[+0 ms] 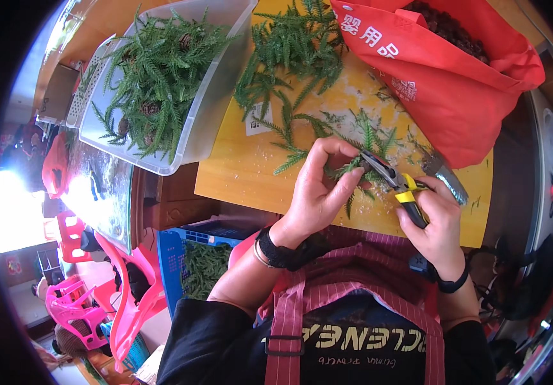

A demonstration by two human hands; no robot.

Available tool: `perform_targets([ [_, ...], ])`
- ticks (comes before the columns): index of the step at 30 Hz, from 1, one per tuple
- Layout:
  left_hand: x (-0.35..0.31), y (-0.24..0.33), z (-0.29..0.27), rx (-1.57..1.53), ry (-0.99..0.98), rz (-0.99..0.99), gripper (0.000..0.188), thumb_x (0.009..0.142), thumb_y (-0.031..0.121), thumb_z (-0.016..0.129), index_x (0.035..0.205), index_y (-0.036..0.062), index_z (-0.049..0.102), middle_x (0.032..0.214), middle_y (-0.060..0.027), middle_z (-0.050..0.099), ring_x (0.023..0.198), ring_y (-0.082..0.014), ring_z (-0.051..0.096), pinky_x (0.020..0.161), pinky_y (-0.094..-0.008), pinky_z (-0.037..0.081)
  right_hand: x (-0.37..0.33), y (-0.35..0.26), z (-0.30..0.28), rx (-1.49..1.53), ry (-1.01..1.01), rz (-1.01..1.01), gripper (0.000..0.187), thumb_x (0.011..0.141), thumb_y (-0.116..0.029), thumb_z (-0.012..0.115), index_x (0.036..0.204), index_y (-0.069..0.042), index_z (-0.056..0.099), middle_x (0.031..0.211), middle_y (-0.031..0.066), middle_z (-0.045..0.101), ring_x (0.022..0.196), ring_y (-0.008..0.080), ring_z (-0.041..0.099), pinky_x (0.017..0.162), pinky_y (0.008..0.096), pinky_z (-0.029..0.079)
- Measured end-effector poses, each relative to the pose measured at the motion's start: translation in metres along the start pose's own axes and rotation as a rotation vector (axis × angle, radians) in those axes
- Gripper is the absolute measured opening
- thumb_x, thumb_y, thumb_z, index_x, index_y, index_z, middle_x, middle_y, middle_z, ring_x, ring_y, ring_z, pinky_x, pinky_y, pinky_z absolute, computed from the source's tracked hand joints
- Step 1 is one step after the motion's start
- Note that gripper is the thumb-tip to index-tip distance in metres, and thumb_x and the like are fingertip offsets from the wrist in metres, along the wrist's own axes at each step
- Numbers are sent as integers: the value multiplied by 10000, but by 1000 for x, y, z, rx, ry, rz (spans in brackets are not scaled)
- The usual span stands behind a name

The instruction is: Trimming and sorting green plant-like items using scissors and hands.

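Observation:
My left hand (318, 189) pinches a green artificial pine sprig (371, 136) between thumb and fingers, above the near part of the yellow tabletop (244, 183). In my right hand (442, 221) is a pair of pliers (411, 200) with yellow and black handles. The metal jaws reach into the middle of the sprig, right beside my left fingertips. Whether they close on a stem there is too small to tell. Loose pine sprigs (299, 48) lie heaped beyond my hands, and a few single ones lie nearer, left of the held sprig.
At the left a translucent plastic bin (202, 131) holds pine sprigs with brown cones (150, 108). A red bag (456, 96) of dark brown cones (449, 29) stands at the far right. Below the table's left side is a blue crate (171, 273) of greenery, near pink chairs (132, 289).

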State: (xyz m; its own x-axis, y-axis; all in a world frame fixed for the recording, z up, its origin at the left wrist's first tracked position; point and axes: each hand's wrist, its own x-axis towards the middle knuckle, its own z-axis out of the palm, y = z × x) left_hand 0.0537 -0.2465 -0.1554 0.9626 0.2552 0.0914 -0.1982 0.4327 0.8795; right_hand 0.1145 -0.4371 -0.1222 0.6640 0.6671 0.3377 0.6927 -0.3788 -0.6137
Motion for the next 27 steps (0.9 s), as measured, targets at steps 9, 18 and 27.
perform_targets([
  [9, 4, -3, -8, 254, -78, 194, 206, 819, -48, 586, 1001, 1, 505, 1047, -59, 478, 953, -117, 527, 836, -235, 441, -2, -8, -3, -82, 31, 23, 180, 639, -67, 704, 728, -1, 562, 769, 129, 590, 861, 321, 569, 707, 389, 460],
  [18, 0, -6, -5, 165, -127, 114, 183, 811, -54, 586, 972, 2, 520, 1047, -74, 486, 957, -124, 524, 851, -245, 433, -4, -14, -2, -261, 120, -25, 209, 608, -93, 727, 742, -41, 574, 794, 72, 587, 923, 306, 551, 754, 399, 442],
  [27, -2, -12, -6, 147, -105, 83, 192, 794, -46, 607, 958, 8, 523, 1071, -92, 490, 985, -145, 501, 863, -274, 416, -6, -16, 0, -206, 142, -65, 219, 608, -68, 724, 754, -3, 575, 804, 117, 580, 935, 364, 540, 766, 422, 451],
])
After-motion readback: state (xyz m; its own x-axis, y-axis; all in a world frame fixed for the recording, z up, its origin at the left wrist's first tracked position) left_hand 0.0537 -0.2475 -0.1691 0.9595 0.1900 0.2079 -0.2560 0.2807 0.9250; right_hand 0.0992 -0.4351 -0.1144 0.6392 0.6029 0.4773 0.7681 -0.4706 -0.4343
